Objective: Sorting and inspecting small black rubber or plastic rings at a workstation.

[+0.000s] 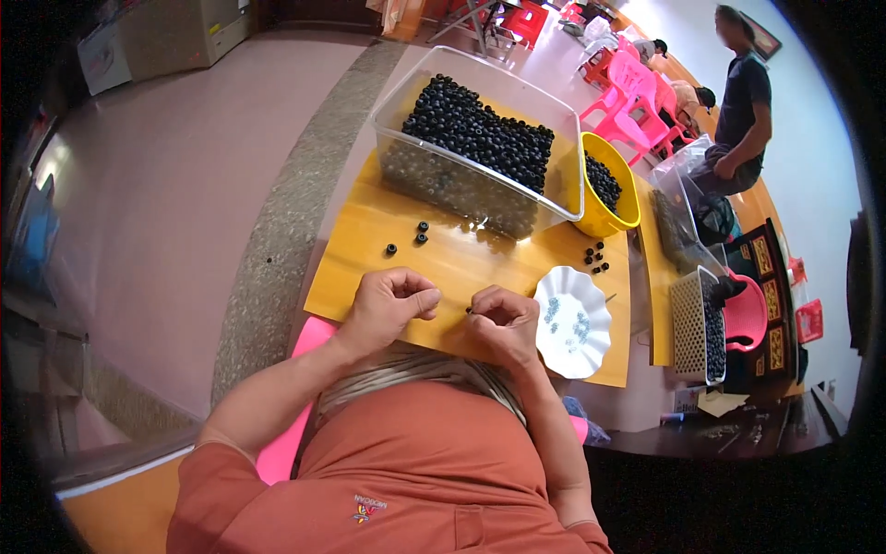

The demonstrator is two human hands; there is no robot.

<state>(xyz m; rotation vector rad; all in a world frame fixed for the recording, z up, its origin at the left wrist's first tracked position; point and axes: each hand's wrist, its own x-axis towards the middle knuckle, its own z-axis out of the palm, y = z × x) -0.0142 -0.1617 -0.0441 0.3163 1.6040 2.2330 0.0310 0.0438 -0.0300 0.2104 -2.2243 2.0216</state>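
Both of my hands are over the near edge of a yellow wooden board (369, 268). Thumb and fingers of my left hand (395, 307) are pinched together; whatever they hold, if anything, is too small to make out. My right hand (506, 323) is also closed in a pinch, with a small black piece (469, 311) just showing at the fingertips. Beyond my left hand lie three black ring-shaped pieces (422, 238). Right beside my right hand, a white scalloped plate (574, 355) holds tiny silvery bits. Several black pieces (596, 258) lie loose above the plate.
A large clear plastic bin (443, 148) of black pieces stands at the board's far side, next to a yellow tub (614, 220) of similar pieces. Farther right are a white basket (688, 323) and pink chairs (637, 88). A person (743, 102) stands at the back right.
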